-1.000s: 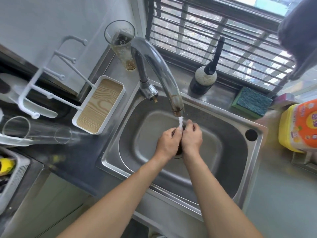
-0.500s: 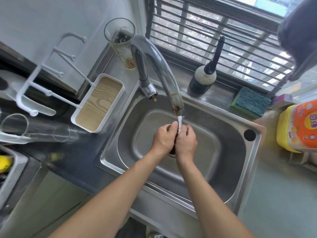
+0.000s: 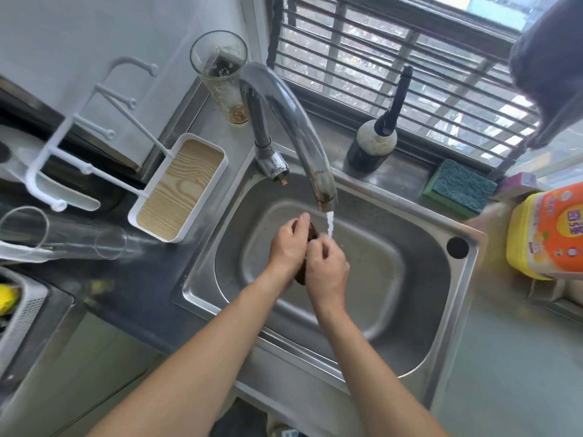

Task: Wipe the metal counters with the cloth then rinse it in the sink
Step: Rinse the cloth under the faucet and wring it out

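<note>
Both hands are together over the middle of the steel sink (image 3: 454,313), just under the spout of the curved tap (image 3: 293,127), where a thin white stream of water (image 3: 330,224) runs down. The left hand (image 3: 288,249) and the right hand (image 3: 328,269) are each curled round a dark brown cloth (image 3: 312,232) bunched between them; only a small part of it shows at the fingertips and again below the palms. The stream falls just beside the right hand's knuckles. On the tabletop (image 3: 220,127) left of the basin sits a white tray with a wood-grain bottom (image 3: 179,187), and behind it a tall glass (image 3: 222,74) stands by the wall. Along the window ledge are a dark bottle brush (image 3: 377,140) and a green sponge (image 3: 459,187), with a yellow and orange package (image 3: 549,234) at the right.
</note>
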A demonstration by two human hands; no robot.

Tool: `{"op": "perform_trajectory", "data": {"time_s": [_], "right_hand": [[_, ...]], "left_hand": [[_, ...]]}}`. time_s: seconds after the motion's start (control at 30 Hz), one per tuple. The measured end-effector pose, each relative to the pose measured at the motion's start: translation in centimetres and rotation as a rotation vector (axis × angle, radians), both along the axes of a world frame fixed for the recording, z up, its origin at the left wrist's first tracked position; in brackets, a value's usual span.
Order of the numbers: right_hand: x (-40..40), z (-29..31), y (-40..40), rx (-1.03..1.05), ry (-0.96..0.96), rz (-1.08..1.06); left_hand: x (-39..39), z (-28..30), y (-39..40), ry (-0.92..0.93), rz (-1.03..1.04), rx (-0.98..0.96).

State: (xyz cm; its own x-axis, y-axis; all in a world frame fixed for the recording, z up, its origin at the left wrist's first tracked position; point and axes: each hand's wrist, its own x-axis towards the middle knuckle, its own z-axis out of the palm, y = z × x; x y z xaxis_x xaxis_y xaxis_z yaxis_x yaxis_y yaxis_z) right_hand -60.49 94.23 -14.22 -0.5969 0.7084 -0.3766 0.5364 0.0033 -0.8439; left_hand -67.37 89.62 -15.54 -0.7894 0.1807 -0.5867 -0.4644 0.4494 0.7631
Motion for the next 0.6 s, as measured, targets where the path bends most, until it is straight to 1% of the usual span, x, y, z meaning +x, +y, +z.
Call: {"op": "perform_trajectory", "data": {"time_s": [0.03, 0.1, 0.13, 0.2, 0.27, 0.33, 0.37, 0.43, 0.47, 0.53, 0.57, 0.6], "right_hand": [[0.4, 0.2, -0.5, 0.004, 0.024, 0.046], [-0.2, -0.3, 0.3, 0.038, -0.021, 0.061], [-0.8, -0.9, 1.2, 0.044, -0.066, 0.033], [-2.1, -1.9, 3.7, -0.023, -0.160, -0.072], [-2.5, -2.2, 4.8, -0.091, -0.178, -0.127], [-1.9, -1.4, 3.5, -0.025, -0.132, -0.108], [-1.2, -0.8, 2.2, 0.017, -0.079, -0.082], [0.0, 0.3, -0.1, 0.046, 0.054, 0.012], [0.2, 0.6, -0.4, 0.045, 0.086, 0.062], [-0.7, 0.0, 0.8, 0.073, 0.017, 0.073], [-1.5, -0.8, 1.9, 0.053, -0.048, 0.015], [-2.2, -1.3, 3.0, -0.007, -0.108, -0.088]], "left_hand": [[-0.4, -0.1, -0.1, -0.001, 0.019, 0.006], [-0.1, -0.2, -0.1, 0.008, 0.027, 0.009], [0.5, -0.2, 0.1, 0.010, 0.017, 0.013], [2.2, 0.0, 0.5, 0.004, -0.025, 0.045], [2.9, 0.2, 0.8, 0.002, -0.048, 0.088], [1.8, 0.1, 0.9, -0.006, -0.038, 0.076], [1.0, 0.1, 0.8, -0.024, -0.011, 0.067], [-0.5, 0.2, 0.5, -0.075, 0.076, 0.072], [-0.9, 0.1, 0.3, -0.093, 0.098, 0.070], [-0.1, 0.2, 0.3, -0.099, 0.078, 0.064], [0.6, 0.2, 0.4, -0.095, 0.059, 0.077], [1.5, 0.3, 0.6, -0.094, 0.041, 0.108]]}}
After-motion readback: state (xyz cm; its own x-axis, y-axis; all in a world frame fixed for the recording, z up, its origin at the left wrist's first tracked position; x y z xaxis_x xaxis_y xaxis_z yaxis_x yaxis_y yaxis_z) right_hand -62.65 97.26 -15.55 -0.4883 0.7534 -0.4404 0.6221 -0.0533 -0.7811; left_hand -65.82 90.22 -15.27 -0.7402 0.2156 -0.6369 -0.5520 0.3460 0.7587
